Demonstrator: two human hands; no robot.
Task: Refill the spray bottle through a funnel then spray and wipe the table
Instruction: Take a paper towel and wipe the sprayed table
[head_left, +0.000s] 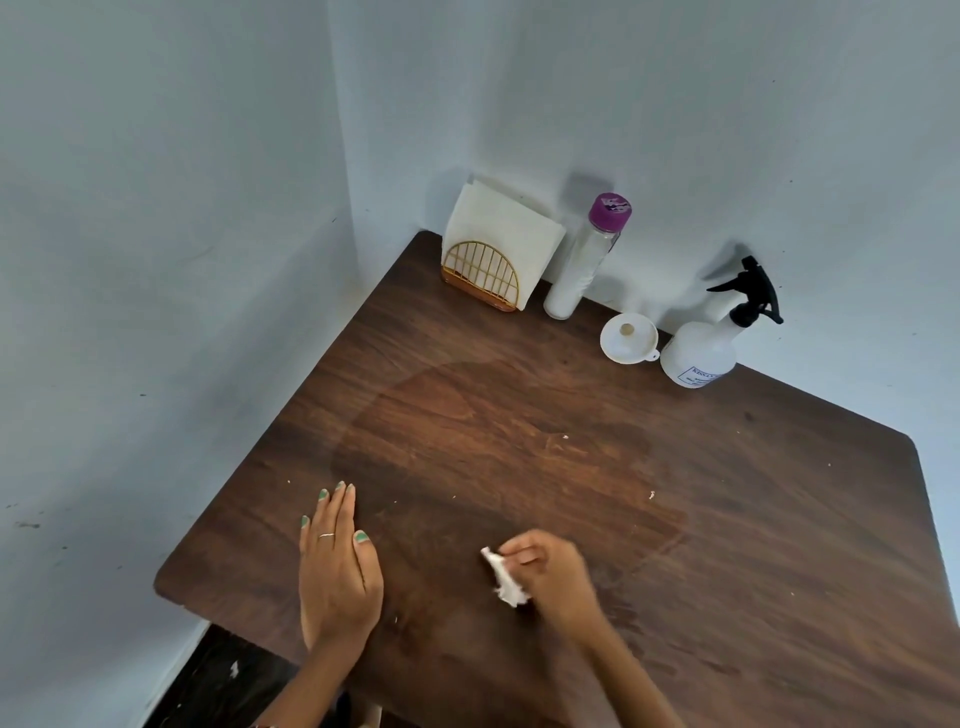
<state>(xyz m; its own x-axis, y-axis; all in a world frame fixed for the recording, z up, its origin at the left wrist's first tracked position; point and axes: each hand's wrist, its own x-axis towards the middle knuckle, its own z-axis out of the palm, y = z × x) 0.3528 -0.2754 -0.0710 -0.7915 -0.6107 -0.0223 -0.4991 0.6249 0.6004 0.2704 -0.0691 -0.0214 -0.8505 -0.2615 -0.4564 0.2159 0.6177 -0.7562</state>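
Observation:
A dark wooden table fills the view, with a large damp patch across its middle. My right hand presses a crumpled white tissue onto the near part of the table; the hand is blurred. My left hand lies flat on the table to the left, fingers together, holding nothing. The white spray bottle with a black trigger head stands at the back right by the wall. A white funnel rests mouth-down just left of it.
A gold wire napkin holder with white napkins stands in the back corner. Beside it is a tall clear bottle with a purple cap. Small white crumbs dot the table. Pale walls close the left and back sides.

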